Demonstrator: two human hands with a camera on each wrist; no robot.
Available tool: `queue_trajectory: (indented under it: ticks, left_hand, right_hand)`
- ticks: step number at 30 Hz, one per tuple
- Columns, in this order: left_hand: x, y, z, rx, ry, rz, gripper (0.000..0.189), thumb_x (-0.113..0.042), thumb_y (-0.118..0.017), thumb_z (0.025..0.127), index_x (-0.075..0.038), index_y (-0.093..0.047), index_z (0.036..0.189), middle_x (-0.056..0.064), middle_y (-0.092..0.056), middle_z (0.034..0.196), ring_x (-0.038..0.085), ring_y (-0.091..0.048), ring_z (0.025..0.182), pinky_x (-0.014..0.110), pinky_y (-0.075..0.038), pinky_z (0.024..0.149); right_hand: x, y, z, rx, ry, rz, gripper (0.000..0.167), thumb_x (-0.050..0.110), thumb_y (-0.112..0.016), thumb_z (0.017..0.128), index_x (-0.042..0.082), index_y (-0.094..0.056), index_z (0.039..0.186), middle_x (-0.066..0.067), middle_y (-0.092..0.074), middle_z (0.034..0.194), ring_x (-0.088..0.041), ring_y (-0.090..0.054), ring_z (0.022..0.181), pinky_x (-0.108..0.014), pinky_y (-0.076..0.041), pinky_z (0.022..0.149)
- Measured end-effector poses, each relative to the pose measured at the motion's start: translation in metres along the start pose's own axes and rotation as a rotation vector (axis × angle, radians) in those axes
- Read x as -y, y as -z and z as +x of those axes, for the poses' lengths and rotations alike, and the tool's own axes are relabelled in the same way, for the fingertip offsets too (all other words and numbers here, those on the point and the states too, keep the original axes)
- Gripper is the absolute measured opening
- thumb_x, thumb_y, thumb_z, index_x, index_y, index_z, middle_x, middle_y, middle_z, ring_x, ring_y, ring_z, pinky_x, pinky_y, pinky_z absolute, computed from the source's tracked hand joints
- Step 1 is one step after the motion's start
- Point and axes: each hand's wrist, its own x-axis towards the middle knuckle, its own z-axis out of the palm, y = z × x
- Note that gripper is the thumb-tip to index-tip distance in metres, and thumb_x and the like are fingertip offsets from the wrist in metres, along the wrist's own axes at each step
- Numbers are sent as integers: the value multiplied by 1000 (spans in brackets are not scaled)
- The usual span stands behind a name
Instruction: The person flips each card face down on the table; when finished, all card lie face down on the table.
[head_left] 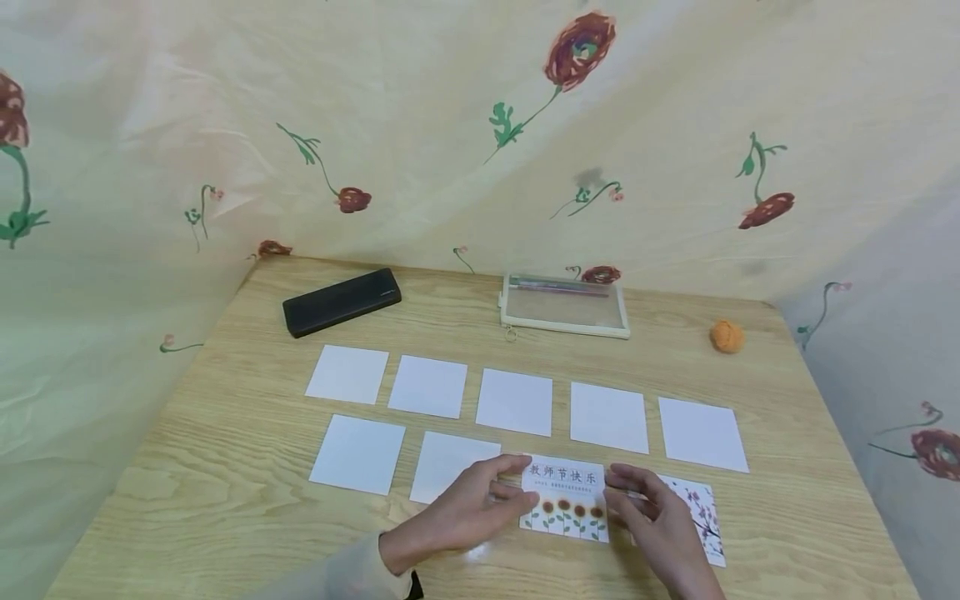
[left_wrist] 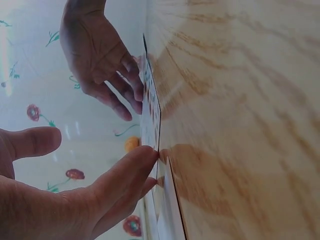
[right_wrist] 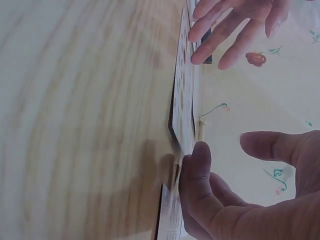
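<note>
A card printed with sunflowers and a line of Chinese characters (head_left: 564, 518) lies face up on the table between both hands. At its left edge is my left hand (head_left: 476, 504), fingertips touching the edge. In the left wrist view that hand's thumb (left_wrist: 37, 141) stands apart from the fingers. My right hand (head_left: 663, 525) is at the card's right edge; its fingertips rest low by the edge in the right wrist view, the thumb (right_wrist: 267, 146) raised away. Partly hidden under the right hand lies a card with pink blossom branches (head_left: 703, 517).
Blank white cards lie in a back row (head_left: 514, 402) and at the front left (head_left: 358, 454). Behind them are a black case (head_left: 342, 302), a see-through zip pouch (head_left: 566, 307) with pens, and a small orange ball-like thing (head_left: 727, 337). Flowered cloth (head_left: 450, 125) hangs around the table.
</note>
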Motion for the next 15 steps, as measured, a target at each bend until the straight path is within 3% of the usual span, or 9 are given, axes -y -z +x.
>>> queue_trajectory:
  ticks: [5, 8, 15]
  left_hand:
    - [-2, -4, -2, -16, 9, 27, 56, -30, -60, 106, -8, -45, 156, 12, -46, 162, 36, -60, 136, 45, -57, 103]
    - [-4, -7, -2, -27, 7, 45, 57, -31, -62, 105, -8, -46, 156, 11, -47, 161, 37, -60, 136, 45, -57, 104]
    - [-7, -11, -1, -11, -10, 46, 61, -34, -62, 105, -7, -44, 156, 13, -46, 161, 41, -57, 138, 41, -55, 108]
  right_hand:
    - [0, 6, 0, 15, 8, 28, 45, 18, -63, 105, 3, -53, 146, -20, -63, 142, -10, -71, 105, -19, -59, 82]
    - [0, 10, -1, 18, 31, 92, 42, 18, -62, 106, 2, -56, 144, -16, -70, 133, -4, -72, 95, -21, -61, 82]
    - [4, 12, -3, 51, 84, 257, 34, 12, -58, 107, -7, -59, 136, -6, -78, 112, -11, -74, 89, -25, -62, 81]
